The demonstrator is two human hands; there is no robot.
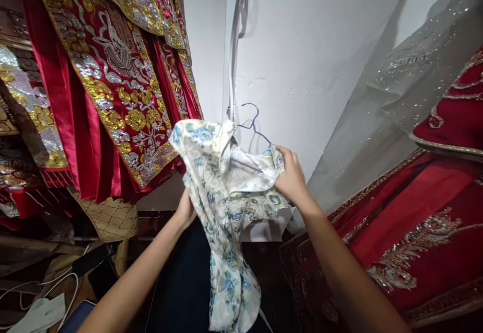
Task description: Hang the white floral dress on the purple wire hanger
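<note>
A white garment with blue and yellow flowers (226, 232) hangs in front of me on a thin purple hanger (257, 128). The hanger's hook points up, free of any rail, and its lower bar shows through the neck opening. My right hand (291, 174) grips the garment's right shoulder near the hanger's end, fingers partly hidden by cloth. At the garment's left edge is my left hand (186, 210), its fingers hidden behind the fabric. The lower part of the garment falls in folds toward my lap.
Red robes with gold and silver sequins (116, 81) hang at left. On the right are a red embroidered garment (426, 212) and a sheer sparkling fabric (407, 76). White cables (73, 277) and a phone (77, 317) lie lower left. A white wall (313, 46) stands behind.
</note>
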